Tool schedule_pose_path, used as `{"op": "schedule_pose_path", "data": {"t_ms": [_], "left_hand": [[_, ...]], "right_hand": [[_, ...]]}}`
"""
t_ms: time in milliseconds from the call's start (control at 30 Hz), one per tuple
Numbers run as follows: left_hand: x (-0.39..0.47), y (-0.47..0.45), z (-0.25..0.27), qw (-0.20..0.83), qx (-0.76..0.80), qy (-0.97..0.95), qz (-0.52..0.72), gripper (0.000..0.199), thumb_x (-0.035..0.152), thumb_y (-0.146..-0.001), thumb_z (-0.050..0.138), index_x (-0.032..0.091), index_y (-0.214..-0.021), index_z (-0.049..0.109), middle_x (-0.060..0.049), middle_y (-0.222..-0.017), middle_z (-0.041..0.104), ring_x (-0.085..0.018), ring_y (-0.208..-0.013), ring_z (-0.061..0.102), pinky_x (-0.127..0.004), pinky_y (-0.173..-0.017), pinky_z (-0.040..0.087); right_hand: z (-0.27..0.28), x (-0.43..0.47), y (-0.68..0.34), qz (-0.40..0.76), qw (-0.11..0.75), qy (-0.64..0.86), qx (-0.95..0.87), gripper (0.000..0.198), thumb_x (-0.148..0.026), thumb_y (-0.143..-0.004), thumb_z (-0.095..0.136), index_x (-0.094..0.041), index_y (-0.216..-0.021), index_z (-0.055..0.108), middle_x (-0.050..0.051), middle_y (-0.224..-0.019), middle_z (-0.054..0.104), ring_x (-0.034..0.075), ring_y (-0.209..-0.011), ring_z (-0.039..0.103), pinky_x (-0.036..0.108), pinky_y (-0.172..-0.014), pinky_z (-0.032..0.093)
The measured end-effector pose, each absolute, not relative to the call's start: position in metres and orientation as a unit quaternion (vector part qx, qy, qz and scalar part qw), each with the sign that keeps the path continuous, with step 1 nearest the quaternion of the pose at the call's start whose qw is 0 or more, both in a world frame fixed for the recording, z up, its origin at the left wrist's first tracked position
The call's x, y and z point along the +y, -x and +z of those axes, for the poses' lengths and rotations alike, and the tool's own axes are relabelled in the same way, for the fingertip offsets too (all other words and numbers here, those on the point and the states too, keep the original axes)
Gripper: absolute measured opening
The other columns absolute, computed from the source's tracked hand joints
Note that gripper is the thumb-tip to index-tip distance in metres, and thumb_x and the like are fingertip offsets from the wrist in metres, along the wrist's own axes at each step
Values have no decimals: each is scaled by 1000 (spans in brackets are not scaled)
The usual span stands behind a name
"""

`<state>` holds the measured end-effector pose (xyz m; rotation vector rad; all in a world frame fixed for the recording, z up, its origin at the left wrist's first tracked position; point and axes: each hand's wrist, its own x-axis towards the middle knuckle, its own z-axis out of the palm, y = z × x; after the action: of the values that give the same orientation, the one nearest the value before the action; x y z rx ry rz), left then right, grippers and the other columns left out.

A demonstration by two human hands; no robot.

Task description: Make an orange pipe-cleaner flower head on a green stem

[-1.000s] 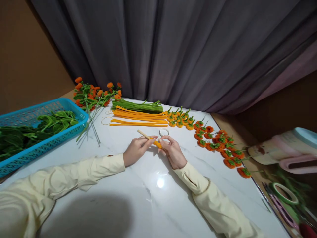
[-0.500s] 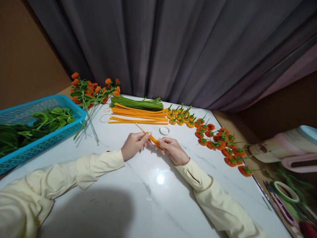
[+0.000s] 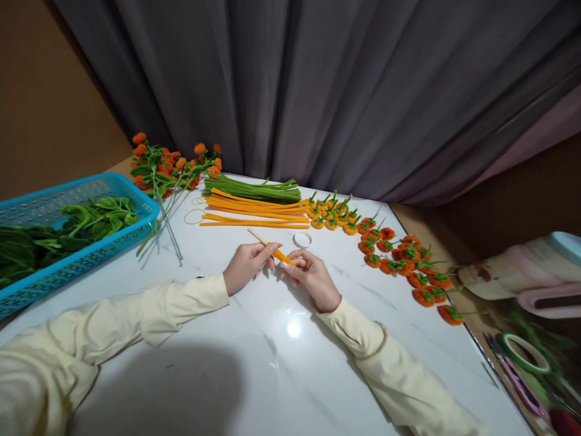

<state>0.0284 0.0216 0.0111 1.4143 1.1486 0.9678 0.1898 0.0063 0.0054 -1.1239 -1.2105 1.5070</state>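
The person's left hand (image 3: 247,265) grips a pale stick (image 3: 256,235) bearing an orange wrapping (image 3: 283,256); the right hand (image 3: 318,281) pinches the wrapping's lower end. Stick and wrapping slant above the white tabletop (image 3: 290,381), nearer the person than a white ring (image 3: 302,246) and orange strips (image 3: 256,209).

I'm pinching a smooth, wood-looking stick (image 3: 256,235) and its matt orange wrap (image 3: 284,255).
The white tabletop (image 3: 290,381) is reflecting light, glossy and smooth; the basket (image 3: 152,213) is showing perforated blue plastic; my sleeves (image 3: 190,303) are creasing as soft matt cloth; orange flowers (image 3: 423,296) are looking fuzzy; the curtain (image 3: 318,91) is hanging as dull cloth.
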Motion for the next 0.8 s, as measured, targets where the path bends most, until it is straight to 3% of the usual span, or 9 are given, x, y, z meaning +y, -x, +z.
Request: {"op": "schedule_pose_path", "data": {"t_ms": [200, 300, 667, 800], "left_hand": [[27, -25, 9, 625, 410, -524, 408, 34, 37, -77, 53, 9, -89, 68, 4, -47, 46, -5, -36, 37, -19, -37, 26], [30, -23, 6, 643, 401, -512, 404, 32, 30, -78, 48, 10, -89, 70, 3, -44, 44, -6, -37, 38, -19, -37, 26], [24, -29, 11, 575, 461, -539, 409, 48, 50, -81, 46, 10, -93, 70, 6, -42, 35, -6, -36, 31, -21, -37, 24], [26, -28, 10, 506, 464, -595, 418, 45, 49, -82, 46, 12, -91, 70, -1, -62, 52, -8, -49, 44, -21, -47, 37]], "right_hand": [[3, 3, -188, 599, 404, 445, -529, 27, -37, -68, 69, -14, -74, 55, 1, -58, 63, 6, -44, 40, 20, -44, 30], [1, 2, -188, 591, 412, 444, -533, 25, -35, -68, 69, -14, -74, 56, 2, -60, 64, 6, -45, 40, 21, -45, 30], [2, -1, -183, 575, 422, 459, -529, 29, -40, -66, 69, -15, -70, 55, 3, -61, 65, 6, -41, 37, 21, -42, 27], [2, -1, -182, 575, 426, 459, -527, 28, -38, -68, 67, -15, -77, 53, 1, -58, 64, 5, -39, 37, 20, -41, 27]]}}
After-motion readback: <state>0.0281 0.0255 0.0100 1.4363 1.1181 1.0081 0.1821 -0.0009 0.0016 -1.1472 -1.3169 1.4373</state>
